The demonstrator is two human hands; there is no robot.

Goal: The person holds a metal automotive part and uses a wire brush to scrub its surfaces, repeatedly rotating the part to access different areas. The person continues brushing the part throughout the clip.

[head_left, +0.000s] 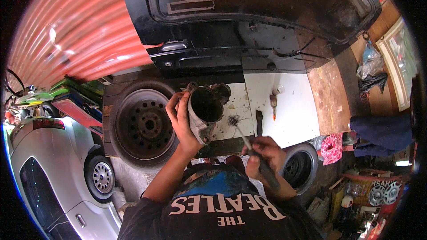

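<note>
My left hand grips a grimy metal housing, a cup-shaped car part with a dark round opening facing up and right. My right hand holds a small brush by its handle, with the dark bristle tip close to the housing's rim, just to its right. Both are held above a white board that serves as a work surface.
A bare steel wheel with tyre lies left of the board. Another brush and a small tool lie on the board. A black car door is behind, a silver car at lower left, and a second wheel under the board's edge.
</note>
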